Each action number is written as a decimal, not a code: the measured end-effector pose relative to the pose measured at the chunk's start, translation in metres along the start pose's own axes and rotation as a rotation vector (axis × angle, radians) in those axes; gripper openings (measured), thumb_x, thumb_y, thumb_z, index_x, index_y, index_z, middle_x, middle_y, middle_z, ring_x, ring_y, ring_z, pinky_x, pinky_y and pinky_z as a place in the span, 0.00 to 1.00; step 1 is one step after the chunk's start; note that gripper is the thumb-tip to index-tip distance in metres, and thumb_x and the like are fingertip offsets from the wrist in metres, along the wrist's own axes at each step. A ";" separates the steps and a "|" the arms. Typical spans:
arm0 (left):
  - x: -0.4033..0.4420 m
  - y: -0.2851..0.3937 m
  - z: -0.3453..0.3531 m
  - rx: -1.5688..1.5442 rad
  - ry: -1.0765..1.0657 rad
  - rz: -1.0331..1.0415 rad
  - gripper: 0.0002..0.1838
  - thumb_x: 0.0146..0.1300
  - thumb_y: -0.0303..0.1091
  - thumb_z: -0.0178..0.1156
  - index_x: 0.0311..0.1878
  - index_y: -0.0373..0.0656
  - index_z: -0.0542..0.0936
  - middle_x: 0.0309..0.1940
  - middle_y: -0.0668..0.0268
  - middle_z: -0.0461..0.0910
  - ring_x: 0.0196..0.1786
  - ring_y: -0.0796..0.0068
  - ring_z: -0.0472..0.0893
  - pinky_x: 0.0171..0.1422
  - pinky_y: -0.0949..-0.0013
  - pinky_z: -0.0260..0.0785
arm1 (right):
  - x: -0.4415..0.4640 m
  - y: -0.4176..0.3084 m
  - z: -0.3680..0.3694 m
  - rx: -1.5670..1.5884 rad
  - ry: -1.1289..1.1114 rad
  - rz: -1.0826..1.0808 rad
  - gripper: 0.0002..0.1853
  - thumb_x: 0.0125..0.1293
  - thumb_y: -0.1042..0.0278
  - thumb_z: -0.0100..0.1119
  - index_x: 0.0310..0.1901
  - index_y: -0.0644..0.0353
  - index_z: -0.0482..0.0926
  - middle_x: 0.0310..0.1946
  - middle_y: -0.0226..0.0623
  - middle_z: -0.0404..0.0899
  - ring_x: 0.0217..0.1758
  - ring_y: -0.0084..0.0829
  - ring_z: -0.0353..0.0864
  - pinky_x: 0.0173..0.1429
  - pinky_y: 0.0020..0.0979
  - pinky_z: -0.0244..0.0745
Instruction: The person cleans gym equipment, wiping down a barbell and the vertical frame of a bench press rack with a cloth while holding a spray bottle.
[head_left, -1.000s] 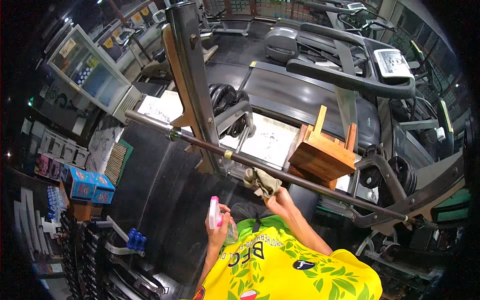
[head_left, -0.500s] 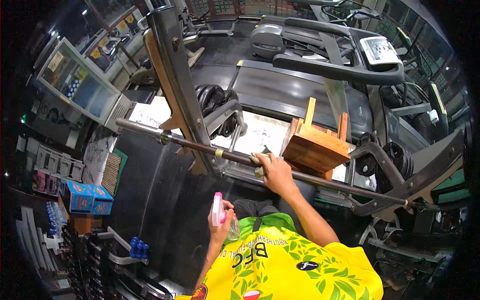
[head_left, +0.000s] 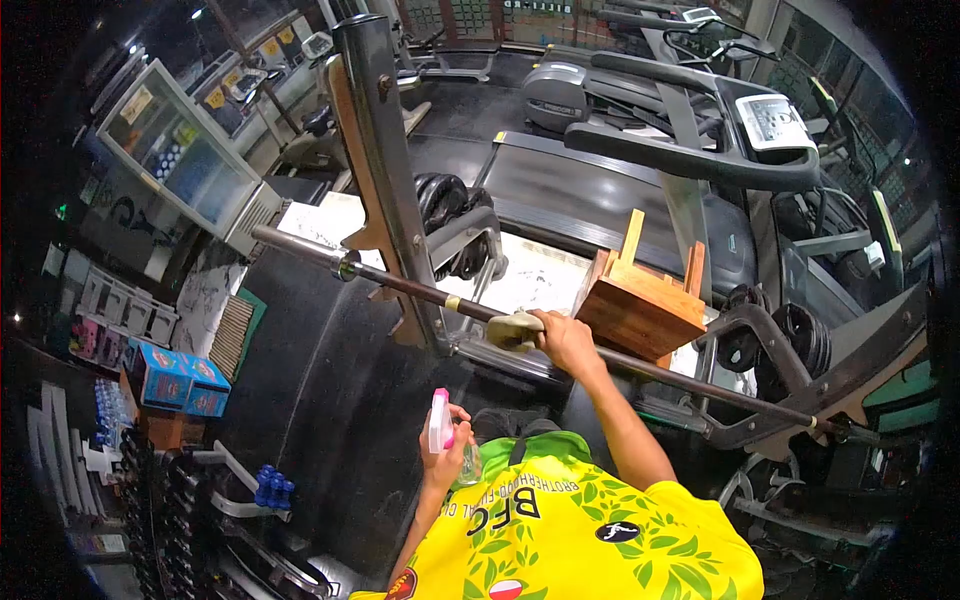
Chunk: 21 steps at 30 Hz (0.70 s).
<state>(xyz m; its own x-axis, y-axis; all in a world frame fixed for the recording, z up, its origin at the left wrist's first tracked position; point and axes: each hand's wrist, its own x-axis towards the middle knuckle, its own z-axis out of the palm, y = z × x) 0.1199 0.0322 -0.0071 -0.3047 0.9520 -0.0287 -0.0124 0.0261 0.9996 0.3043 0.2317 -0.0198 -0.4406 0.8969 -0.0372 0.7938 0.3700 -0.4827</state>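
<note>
A long barbell [head_left: 400, 285] rests across the rack, running from upper left to lower right. My right hand [head_left: 566, 342] is closed around the bar near its middle, pressing a pale, crumpled cloth [head_left: 514, 332] against it. The cloth bulges out on the left side of that hand. Close to my body, my left hand [head_left: 446, 455] is wrapped around a spray bottle [head_left: 438, 428] with a white and pink trigger head. Its clear body [head_left: 471, 466] shows partly behind the fingers.
A thick rack upright [head_left: 385, 150] rises left of my right hand. Just beyond the bar stands a wooden stool [head_left: 645, 305]. Weight plates [head_left: 452, 215] hang behind, with a treadmill [head_left: 600, 190] farther off. Blue boxes [head_left: 178, 380] and dumbbells [head_left: 175, 510] are at left.
The view has shifted slightly, so the rack and bar appear a little farther right. The cloth now bulges more to the left of my right hand. My left hand keeps holding the spray bottle.
</note>
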 end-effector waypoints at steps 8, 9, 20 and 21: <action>0.003 -0.002 0.004 0.035 0.028 0.022 0.09 0.62 0.29 0.58 0.43 0.40 0.71 0.32 0.69 0.75 0.26 0.84 0.76 0.31 0.77 0.70 | -0.027 0.000 0.014 -0.154 0.404 -0.252 0.31 0.50 0.74 0.57 0.60 0.49 0.68 0.51 0.46 0.73 0.42 0.47 0.76 0.46 0.42 0.72; 0.003 -0.006 0.004 0.032 0.026 0.025 0.09 0.62 0.29 0.58 0.43 0.40 0.71 0.32 0.69 0.75 0.26 0.84 0.76 0.31 0.77 0.70 | -0.024 0.002 0.012 -0.158 0.406 -0.252 0.31 0.50 0.74 0.57 0.60 0.49 0.68 0.51 0.46 0.73 0.42 0.47 0.76 0.46 0.42 0.72; 0.025 0.002 0.012 0.021 0.010 0.068 0.10 0.62 0.31 0.58 0.43 0.39 0.71 0.31 0.68 0.74 0.25 0.83 0.76 0.31 0.77 0.70 | 0.046 0.041 0.001 0.119 -0.535 -0.044 0.19 0.67 0.59 0.43 0.55 0.56 0.72 0.42 0.54 0.78 0.46 0.51 0.78 0.47 0.42 0.74; 0.026 0.003 0.010 0.020 0.021 0.065 0.10 0.62 0.31 0.58 0.43 0.39 0.71 0.31 0.68 0.74 0.25 0.83 0.76 0.31 0.77 0.70 | 0.044 0.065 0.040 0.117 -0.292 -0.119 0.18 0.64 0.59 0.48 0.54 0.56 0.73 0.38 0.56 0.79 0.44 0.49 0.79 0.43 0.44 0.75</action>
<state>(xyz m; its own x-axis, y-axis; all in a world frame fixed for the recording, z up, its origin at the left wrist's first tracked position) 0.1210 0.0604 -0.0051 -0.3241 0.9453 0.0368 0.0273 -0.0295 0.9992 0.3198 0.2861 -0.0874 -0.6423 0.7355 -0.2154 0.6834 0.4223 -0.5956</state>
